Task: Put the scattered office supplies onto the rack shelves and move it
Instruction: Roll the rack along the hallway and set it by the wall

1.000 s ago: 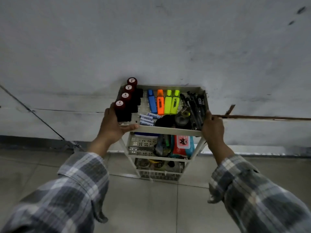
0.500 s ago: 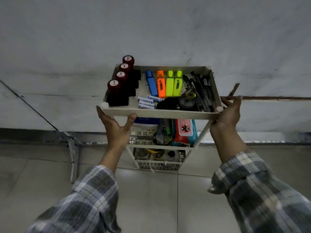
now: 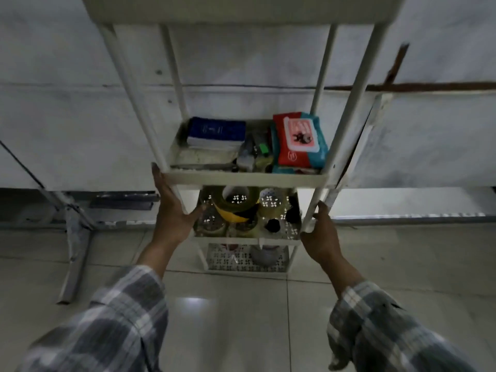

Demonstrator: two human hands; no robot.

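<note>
Holding rack (image 3: 241, 180), left hand (image 3: 171, 214), right hand (image 3: 321, 235)

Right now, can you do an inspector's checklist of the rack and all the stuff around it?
Surface: pale tiled floor, glossy.
Job's things: white rack; blue box and red wipes pack share one shelf; tape rolls on the shelf below.
Clutter: nothing seen.
Hands: left hand flat against the rack's left front post; right hand grips the right front post.
Cables: thin dark line slants across the wall at left; cannot tell if it is a cable.
Surroundings: grey wall; metal stand leg at left.
</note>
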